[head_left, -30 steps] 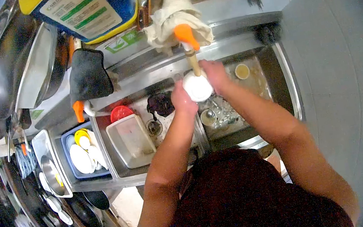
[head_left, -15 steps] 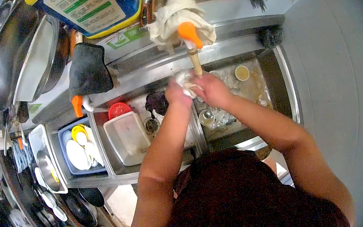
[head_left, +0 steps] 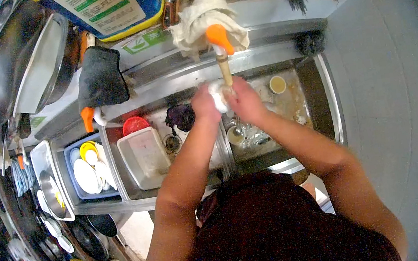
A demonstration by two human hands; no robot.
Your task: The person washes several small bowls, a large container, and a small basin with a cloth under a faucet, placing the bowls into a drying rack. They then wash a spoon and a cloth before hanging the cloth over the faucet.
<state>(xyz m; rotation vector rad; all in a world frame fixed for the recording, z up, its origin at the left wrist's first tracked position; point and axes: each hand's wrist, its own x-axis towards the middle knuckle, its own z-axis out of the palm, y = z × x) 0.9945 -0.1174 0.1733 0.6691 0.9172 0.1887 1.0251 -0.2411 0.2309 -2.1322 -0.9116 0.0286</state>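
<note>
My left hand [head_left: 205, 104] and my right hand [head_left: 246, 103] meet over the divider of the steel sink. Between them is a crumpled white cloth [head_left: 219, 98], gripped from both sides; my fingers are partly hidden. Just above my hands a tap spout [head_left: 225, 72] points down, with an orange handle [head_left: 219, 37] and a pale cloth [head_left: 203, 16] wrapped around its pipe. Below my right hand, a small round container [head_left: 236, 135] sits in the right basin in shallow water. Farther right stands a cup [head_left: 277, 85] with a yellowish inside.
The middle basin holds a white tub [head_left: 144, 158], a red bowl [head_left: 135, 125] and a dark cloth [head_left: 180, 117]. Left of it, a blue tub [head_left: 78, 182] contains white and yellow dishes. A large blue jug [head_left: 107, 11] and pans stand behind; a wall [head_left: 389, 78] bounds the right side.
My hands have stayed under the tap. The white cloth has been turned and bunched between them, and my left hand has shifted slightly.
</note>
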